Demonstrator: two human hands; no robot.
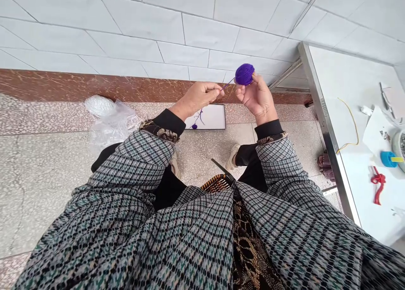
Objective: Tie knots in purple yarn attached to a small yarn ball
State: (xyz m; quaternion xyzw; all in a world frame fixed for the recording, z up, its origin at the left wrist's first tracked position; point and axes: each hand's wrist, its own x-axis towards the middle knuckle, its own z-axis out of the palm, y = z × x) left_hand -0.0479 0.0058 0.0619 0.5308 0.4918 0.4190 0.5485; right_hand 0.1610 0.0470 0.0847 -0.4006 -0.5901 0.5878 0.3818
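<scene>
Raised in front of me, my right hand (257, 97) grips a ball of purple yarn (244, 74) with its fingers around the ball's lower right side. A short strand of the same yarn (228, 84) runs taut from the ball to my left hand (202, 97), whose thumb and fingers pinch it. Below the hands, on the floor, lies a white tray with a dark rim (225, 117). A small purple yarn ball (194, 126) and some loose purple strands rest on it, partly hidden behind my left wrist.
A crumpled clear plastic bag (109, 123) lies on the floor to the left. At right stands a white table with a metal edge (329, 125), bearing a yellow cord (355, 123), a red knotted cord (378, 184) and a blue cap (388, 159). Ahead rises a tiled wall (152, 28).
</scene>
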